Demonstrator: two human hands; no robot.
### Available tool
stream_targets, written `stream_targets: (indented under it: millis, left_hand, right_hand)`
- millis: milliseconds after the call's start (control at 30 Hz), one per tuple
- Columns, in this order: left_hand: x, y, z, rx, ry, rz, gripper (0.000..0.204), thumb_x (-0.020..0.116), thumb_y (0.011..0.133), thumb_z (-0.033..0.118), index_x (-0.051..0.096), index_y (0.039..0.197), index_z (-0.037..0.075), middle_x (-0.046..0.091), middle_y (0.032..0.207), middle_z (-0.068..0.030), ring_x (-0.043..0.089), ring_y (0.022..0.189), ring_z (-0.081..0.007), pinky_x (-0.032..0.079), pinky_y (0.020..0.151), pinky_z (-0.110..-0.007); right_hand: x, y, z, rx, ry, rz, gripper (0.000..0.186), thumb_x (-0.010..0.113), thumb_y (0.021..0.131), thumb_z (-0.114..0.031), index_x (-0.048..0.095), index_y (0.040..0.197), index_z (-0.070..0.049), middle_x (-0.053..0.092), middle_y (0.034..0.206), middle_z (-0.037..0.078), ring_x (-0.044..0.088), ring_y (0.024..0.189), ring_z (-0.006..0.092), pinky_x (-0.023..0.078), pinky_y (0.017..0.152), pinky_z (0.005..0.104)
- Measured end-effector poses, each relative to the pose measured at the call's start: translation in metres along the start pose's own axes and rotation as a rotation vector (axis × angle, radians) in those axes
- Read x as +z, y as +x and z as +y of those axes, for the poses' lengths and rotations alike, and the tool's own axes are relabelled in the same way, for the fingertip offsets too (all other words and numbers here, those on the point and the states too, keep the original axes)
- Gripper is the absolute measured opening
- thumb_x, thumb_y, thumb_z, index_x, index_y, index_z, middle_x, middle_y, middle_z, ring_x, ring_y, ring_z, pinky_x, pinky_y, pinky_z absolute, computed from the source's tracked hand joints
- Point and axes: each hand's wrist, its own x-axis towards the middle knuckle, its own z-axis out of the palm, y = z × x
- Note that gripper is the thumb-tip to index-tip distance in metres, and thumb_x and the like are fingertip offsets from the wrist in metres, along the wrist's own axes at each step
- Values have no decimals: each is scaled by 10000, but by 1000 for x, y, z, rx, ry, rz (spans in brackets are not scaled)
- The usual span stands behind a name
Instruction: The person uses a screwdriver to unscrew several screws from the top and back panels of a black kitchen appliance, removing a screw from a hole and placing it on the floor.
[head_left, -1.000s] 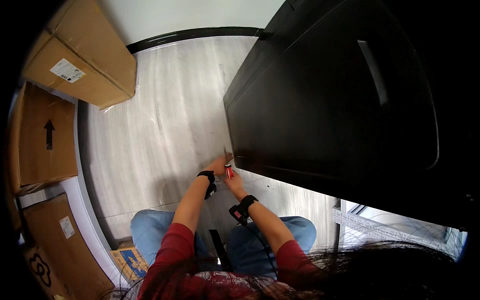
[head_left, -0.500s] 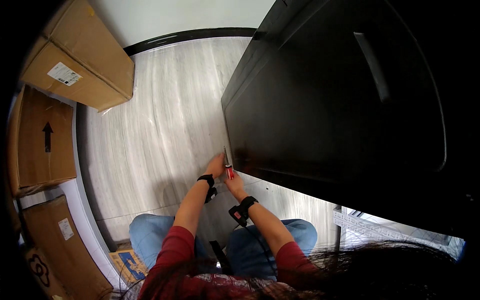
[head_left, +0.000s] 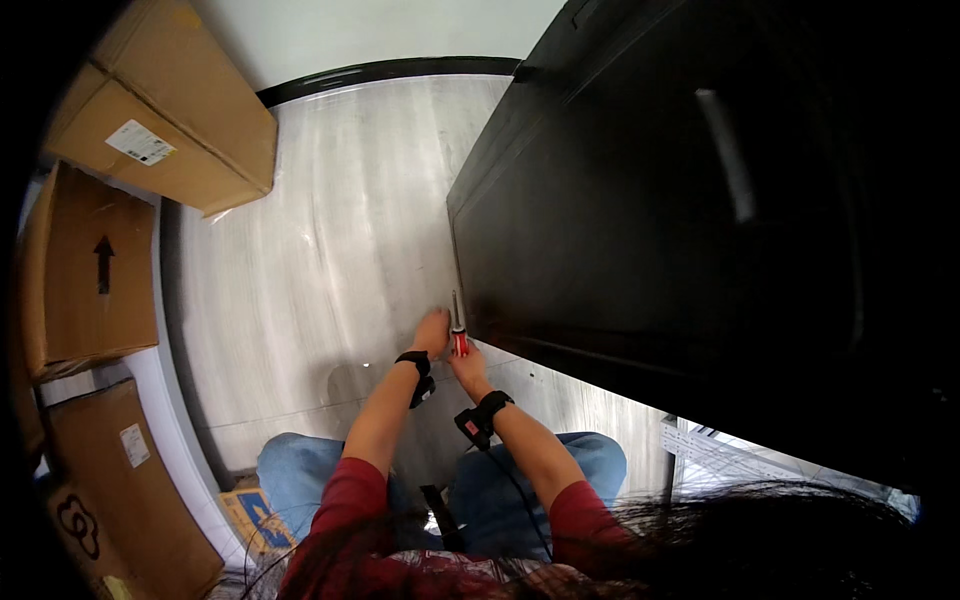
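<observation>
A screwdriver with a red handle (head_left: 460,343) is gripped in my right hand (head_left: 468,370), its metal shaft pointing away from me. The shaft runs alongside the lower left edge of a large black panel-sided cabinet (head_left: 640,230); whether the tip touches it I cannot tell. My left hand (head_left: 432,333) is just left of the screwdriver, its fingers curled close to the shaft. What those fingers hold, if anything, is hidden. Both wrists carry black straps with small devices.
Cardboard boxes stand along the left: a tall one (head_left: 190,120), one with an arrow (head_left: 105,270) and a lower one (head_left: 135,490). Pale wood-look floor (head_left: 300,260) reaches a dark baseboard (head_left: 380,70). A perforated metal piece (head_left: 720,445) lies right of my knee.
The view has shifted slightly. The screwdriver's shaft points a little more straight away from me, while both hands stay nearly in place. A small white speck now shows on the floor.
</observation>
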Motion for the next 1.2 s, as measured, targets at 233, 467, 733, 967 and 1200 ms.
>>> stream_targets:
  millis: [233,467,733,967,1200]
  left_hand:
    - [-160,-76,96,-47,-94,84,106,492,821,42,474,899,-28,514,930,-218,516,857,-420,432,708,-469]
    - [-357,-157,262,6,-296,220,53,506,838,48,487,850,1,541,811,-196,522,765,-413,429,654,-444]
    - [-510,-219,520,414,-366,249,59,546,815,17,560,873,26,561,751,-135,565,650,-283,448,585,-335]
    - [-468,-194,708,574,-448,-14,74,546,822,-2,571,892,6,610,783,-100,590,657,-158,447,574,-266]
    - [-340,-186,867,626,-527,-195,98,556,820,15,578,916,12,635,817,-96,608,677,-191,473,575,-286]
  right_hand:
    - [-34,-108,-100,-85,17,-12,226,612,679,-142,583,886,-57,618,779,153,596,749,339,461,662,391]
    - [-144,-270,-268,-240,287,26,176,605,721,-86,570,883,-28,594,730,73,561,681,167,453,647,309]
    - [-355,-431,-419,-422,560,76,190,648,775,-96,601,954,-49,575,739,-12,506,691,69,439,625,252]
    - [-520,-447,-368,-386,756,444,284,666,719,-110,614,989,-40,570,716,11,498,668,97,436,632,258]
    - [-675,-486,-276,-310,685,728,284,599,757,-38,591,1041,-23,546,689,-26,473,588,53,377,512,218]
